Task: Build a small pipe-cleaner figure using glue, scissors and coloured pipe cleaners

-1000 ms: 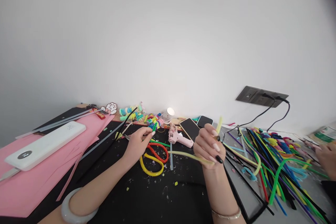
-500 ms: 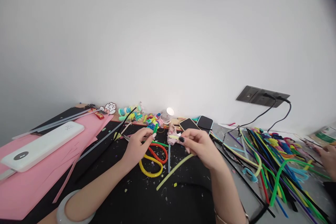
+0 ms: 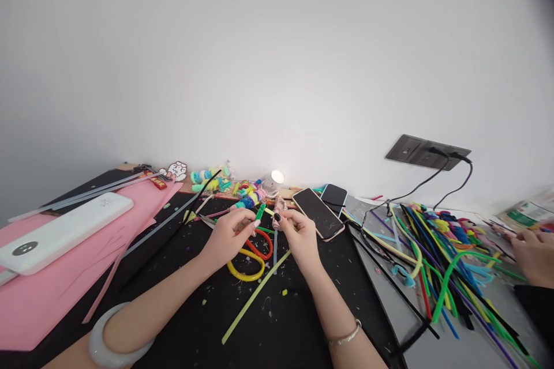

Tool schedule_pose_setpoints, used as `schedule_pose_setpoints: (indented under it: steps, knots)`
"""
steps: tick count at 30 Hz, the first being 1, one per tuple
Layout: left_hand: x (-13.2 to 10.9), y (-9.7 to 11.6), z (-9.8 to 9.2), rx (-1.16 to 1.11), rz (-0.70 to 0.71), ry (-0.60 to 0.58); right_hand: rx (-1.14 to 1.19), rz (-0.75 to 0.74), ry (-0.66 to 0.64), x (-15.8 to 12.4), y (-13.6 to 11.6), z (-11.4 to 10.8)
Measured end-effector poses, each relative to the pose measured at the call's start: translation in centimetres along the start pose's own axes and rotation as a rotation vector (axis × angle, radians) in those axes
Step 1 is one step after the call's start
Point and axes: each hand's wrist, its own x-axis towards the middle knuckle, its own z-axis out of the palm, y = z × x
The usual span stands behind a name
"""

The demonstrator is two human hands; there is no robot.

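My left hand (image 3: 227, 236) is closed in a pinch on a short green pipe-cleaner piece (image 3: 259, 211) above the black mat. My right hand (image 3: 298, 233) is closed on the top end of a long yellow-green pipe cleaner (image 3: 253, 298), which trails down the mat toward me. The two hands nearly touch at the fingertips. Under them lie scissors with red and yellow handles (image 3: 251, 259) and a pale glue stick (image 3: 274, 251). A pink glue gun is mostly hidden behind my right hand.
A white power bank (image 3: 60, 232) rests on pink paper (image 3: 38, 294) at left. Two phones (image 3: 322, 210) lie behind my hands. A heap of coloured pipe cleaners (image 3: 441, 259) fills the right side, where another person's hand (image 3: 530, 253) reaches in. Finished curled pieces (image 3: 212, 179) line the wall.
My right hand carried the yellow-green pipe cleaner down and left from the heap side until it met my left hand. The stem now lies along the mat. My left hand barely moved.
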Motion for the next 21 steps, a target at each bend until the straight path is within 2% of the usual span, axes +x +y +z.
schedule_pose_setpoints:
  steps: [4, 21]
  knots:
    - [-0.09, -0.11, 0.07, 0.047, 0.022, -0.031, -0.007, 0.028, 0.015, -0.13, -0.24, -0.15]
    - [0.01, 0.24, 0.04, 0.125, 0.087, -0.021, -0.024, 0.036, -0.022, -0.23, -0.31, -0.06]
